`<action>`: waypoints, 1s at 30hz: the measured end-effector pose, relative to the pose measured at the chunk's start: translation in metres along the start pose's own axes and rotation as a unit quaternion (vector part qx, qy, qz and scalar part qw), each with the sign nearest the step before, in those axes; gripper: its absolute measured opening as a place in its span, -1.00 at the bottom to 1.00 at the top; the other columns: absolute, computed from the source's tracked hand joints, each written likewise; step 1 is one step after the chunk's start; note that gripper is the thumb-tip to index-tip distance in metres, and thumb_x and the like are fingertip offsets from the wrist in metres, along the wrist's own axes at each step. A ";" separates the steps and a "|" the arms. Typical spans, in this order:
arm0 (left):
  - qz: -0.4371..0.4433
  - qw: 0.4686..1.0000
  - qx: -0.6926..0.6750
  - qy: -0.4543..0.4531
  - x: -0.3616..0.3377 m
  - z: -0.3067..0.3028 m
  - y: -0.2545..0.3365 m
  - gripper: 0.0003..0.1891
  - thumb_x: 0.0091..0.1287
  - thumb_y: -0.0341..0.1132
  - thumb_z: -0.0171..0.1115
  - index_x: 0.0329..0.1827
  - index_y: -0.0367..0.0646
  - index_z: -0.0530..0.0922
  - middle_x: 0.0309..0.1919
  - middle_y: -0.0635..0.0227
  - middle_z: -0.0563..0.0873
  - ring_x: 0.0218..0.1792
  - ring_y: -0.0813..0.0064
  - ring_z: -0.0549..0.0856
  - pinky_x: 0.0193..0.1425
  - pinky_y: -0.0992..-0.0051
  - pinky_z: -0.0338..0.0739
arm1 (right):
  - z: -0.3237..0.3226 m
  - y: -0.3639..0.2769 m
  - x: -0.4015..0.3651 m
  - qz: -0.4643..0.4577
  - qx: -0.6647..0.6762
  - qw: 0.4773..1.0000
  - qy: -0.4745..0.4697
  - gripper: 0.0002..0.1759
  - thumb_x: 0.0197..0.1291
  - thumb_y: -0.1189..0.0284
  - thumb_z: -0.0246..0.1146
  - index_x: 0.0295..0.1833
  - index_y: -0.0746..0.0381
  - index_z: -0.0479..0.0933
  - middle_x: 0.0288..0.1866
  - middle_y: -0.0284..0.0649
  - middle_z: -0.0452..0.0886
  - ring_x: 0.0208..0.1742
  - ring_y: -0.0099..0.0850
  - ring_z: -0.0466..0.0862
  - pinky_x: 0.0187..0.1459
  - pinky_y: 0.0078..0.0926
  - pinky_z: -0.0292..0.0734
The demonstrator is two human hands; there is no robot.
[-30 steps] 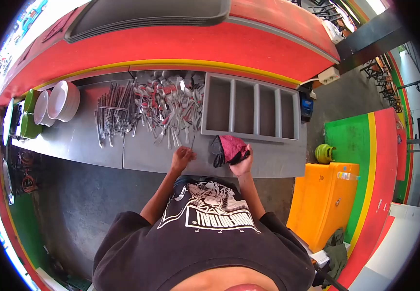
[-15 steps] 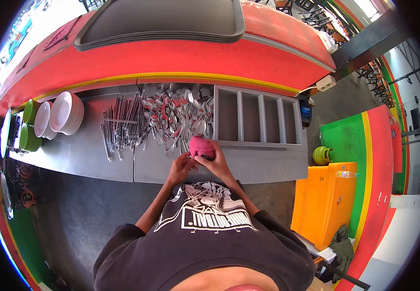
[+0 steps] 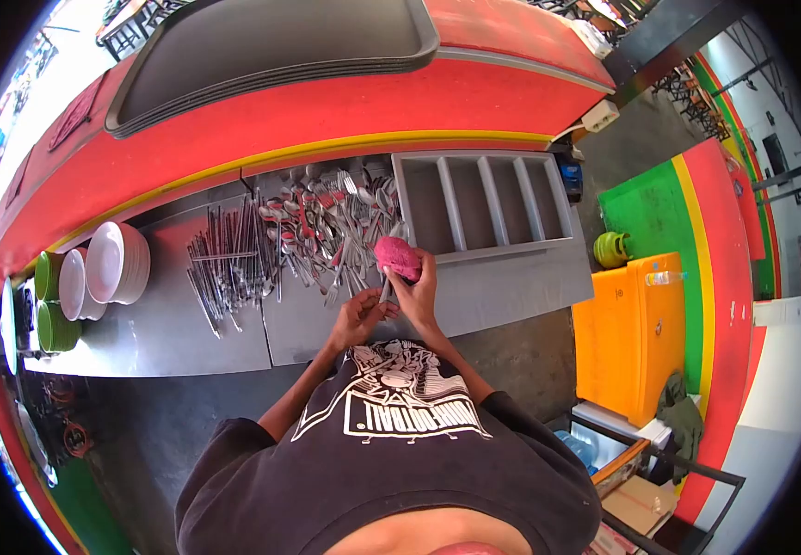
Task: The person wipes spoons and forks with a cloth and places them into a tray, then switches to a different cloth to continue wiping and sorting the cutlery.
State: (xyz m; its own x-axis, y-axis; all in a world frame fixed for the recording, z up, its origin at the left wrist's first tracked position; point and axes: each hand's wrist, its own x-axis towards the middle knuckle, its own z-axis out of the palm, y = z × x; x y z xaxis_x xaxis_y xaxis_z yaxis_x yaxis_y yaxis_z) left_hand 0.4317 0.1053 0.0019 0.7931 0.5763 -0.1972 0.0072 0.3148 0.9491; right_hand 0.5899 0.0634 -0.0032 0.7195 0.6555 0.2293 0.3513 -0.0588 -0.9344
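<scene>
My right hand (image 3: pixel 417 289) is wrapped round a bunched pink cloth (image 3: pixel 398 258) above the front edge of the steel counter (image 3: pixel 493 291). Just to its left, my left hand (image 3: pixel 360 314) is closed on the handle of a utensil (image 3: pixel 385 290), whose upper end runs up to the cloth. Beyond both hands lies a heap of mixed spoons and forks (image 3: pixel 326 222). An empty grey divided tray (image 3: pixel 484 249) stands right of the heap, and a pile of thin metal utensils (image 3: pixel 225 264) lies left of it.
White bowls (image 3: pixel 118 264) and green bowls (image 3: pixel 56 328) are stacked at the counter's left end. Dark trays (image 3: pixel 276 46) rest on the red ledge (image 3: pixel 511 92) behind. An orange cabinet (image 3: pixel 627 342) stands to the right, near a green gas cylinder (image 3: pixel 610 250).
The view has turned and shifted, so the counter looks tilted. The cloth sits higher against my right hand, and a utensil handle now shows between my hands.
</scene>
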 end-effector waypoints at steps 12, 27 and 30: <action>0.033 0.996 0.068 -0.048 -0.023 -0.018 0.003 -0.64 0.51 -0.49 0.08 0.30 -0.47 0.32 -0.08 0.08 0.76 -0.09 0.42 0.76 0.06 0.45 0.62 | -0.007 -0.015 0.014 -0.115 -0.058 0.990 0.065 -0.50 -0.06 0.51 0.53 -0.02 0.31 0.46 -0.03 -0.02 0.49 0.00 0.00 0.56 0.02 -0.14 0.47; -0.004 0.996 -0.029 0.082 -0.014 0.011 0.002 -0.64 0.54 -0.38 0.10 0.30 -0.38 0.38 -0.23 0.19 0.78 -0.24 0.49 0.77 -0.11 0.50 0.64 | -0.068 -0.027 0.037 0.025 0.120 0.984 0.129 -0.53 0.19 0.43 0.46 0.12 0.31 0.43 0.03 -0.20 0.55 0.03 -0.44 0.56 0.10 -0.43 0.47; -0.001 0.995 -0.001 0.101 -0.003 0.022 0.008 -0.66 0.54 -0.39 0.10 0.28 -0.37 0.38 -0.27 0.22 0.75 -0.32 0.51 0.75 -0.18 0.52 0.62 | -0.072 -0.029 0.014 -0.010 0.114 0.993 0.041 -0.49 0.11 0.45 0.48 0.13 0.29 0.44 0.01 -0.18 0.56 0.02 -0.40 0.58 0.08 -0.40 0.49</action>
State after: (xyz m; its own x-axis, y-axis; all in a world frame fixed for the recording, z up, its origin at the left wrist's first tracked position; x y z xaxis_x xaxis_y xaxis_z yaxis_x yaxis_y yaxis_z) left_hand 0.4432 0.0898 0.0154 0.6538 0.7159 -0.2449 0.0078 0.3172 0.9483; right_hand 0.6328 0.0199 0.0465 0.7630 0.5912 0.2613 0.2280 0.1322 -0.9646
